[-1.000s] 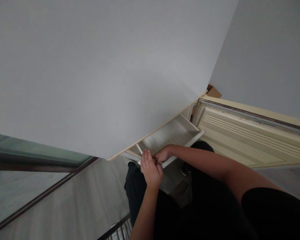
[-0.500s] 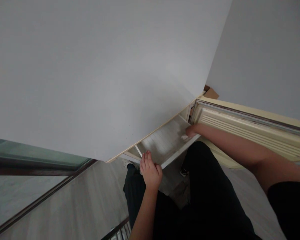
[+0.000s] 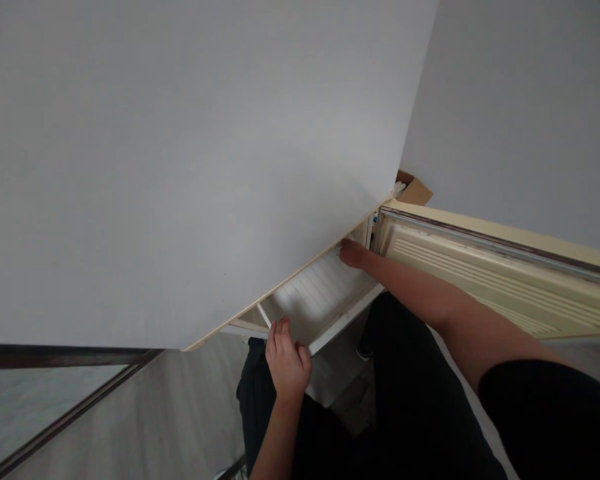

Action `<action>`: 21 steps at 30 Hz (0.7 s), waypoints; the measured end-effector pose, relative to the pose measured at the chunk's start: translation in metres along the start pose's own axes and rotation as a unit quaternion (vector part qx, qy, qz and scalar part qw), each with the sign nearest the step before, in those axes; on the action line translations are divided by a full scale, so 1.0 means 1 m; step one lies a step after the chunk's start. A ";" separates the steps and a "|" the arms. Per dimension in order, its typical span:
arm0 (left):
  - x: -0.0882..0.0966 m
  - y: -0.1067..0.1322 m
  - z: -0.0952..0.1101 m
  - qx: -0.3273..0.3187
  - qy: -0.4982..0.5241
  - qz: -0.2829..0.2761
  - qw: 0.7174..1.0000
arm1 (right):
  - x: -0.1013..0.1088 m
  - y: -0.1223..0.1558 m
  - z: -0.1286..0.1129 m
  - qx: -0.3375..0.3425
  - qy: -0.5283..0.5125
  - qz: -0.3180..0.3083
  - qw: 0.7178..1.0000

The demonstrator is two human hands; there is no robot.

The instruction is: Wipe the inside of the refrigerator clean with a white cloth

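A shallow white drawer (image 3: pixel 347 319) is pulled out from under the edge of a large pale tabletop (image 3: pixel 205 173). My left hand (image 3: pixel 287 358) is closed over the drawer's near left corner, fingers curled across its side wall. Inside the drawer, toward the back right, my right hand (image 3: pixel 353 255) is closed with its fingers down near the tabletop's edge. A bit of white material, which looks like a cloth (image 3: pixel 349 237), shows at its fingertips; most of it is hidden. Light streaks run across the drawer's bottom.
To the right stands a cream ribbed panel (image 3: pixel 460 277) with a worn frame. An open cardboard box (image 3: pixel 418 192) holding white rods sits beyond the tabletop's far corner. My legs (image 3: pixel 410 373) straddle the space below the drawer, over a grey wood-look floor (image 3: pixel 180 400).
My right hand has moved from the drawer's front right corner back toward the tabletop edge, with the white material. My left hand stays on the drawer corner. The view has shifted slightly.
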State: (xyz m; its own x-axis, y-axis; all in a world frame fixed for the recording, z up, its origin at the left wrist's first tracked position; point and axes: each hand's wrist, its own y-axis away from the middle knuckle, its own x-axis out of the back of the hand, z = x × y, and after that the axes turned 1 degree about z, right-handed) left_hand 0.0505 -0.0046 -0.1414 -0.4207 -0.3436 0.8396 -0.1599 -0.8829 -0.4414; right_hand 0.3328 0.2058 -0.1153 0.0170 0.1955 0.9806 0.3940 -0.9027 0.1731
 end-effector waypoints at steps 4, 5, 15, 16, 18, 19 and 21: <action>0.001 -0.001 -0.002 -0.002 0.007 -0.003 1.000 | -0.006 -0.010 0.007 -0.008 0.036 0.004 0.999; 0.001 -0.001 -0.002 0.000 0.007 -0.006 1.000 | -0.006 -0.011 0.009 -0.005 0.042 0.006 0.999; 0.001 -0.001 -0.004 -0.019 -0.007 -0.019 1.000 | -0.010 0.003 0.011 -0.005 0.038 0.102 0.994; 0.001 -0.001 -0.004 -0.022 -0.008 -0.019 1.000 | -0.012 0.007 0.007 -0.024 0.026 0.118 0.992; 0.000 -0.001 -0.004 -0.021 -0.009 -0.016 1.000 | -0.017 0.017 0.001 -0.081 -0.006 0.143 0.986; 0.000 -0.001 -0.004 -0.018 -0.011 -0.015 1.000 | -0.018 0.023 -0.001 -0.121 -0.025 0.143 0.982; -0.001 -0.001 -0.003 -0.013 -0.016 -0.012 1.000 | -0.021 0.034 -0.002 -0.202 -0.056 0.115 0.971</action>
State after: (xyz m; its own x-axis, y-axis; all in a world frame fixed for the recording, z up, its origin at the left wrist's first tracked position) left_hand 0.0485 -0.0021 -0.1424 -0.3877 -0.3322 0.8599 -0.1931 -0.8828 -0.4281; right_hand 0.3436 0.1705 -0.1295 0.1713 -0.0085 0.9852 -0.0251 -0.9997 -0.0042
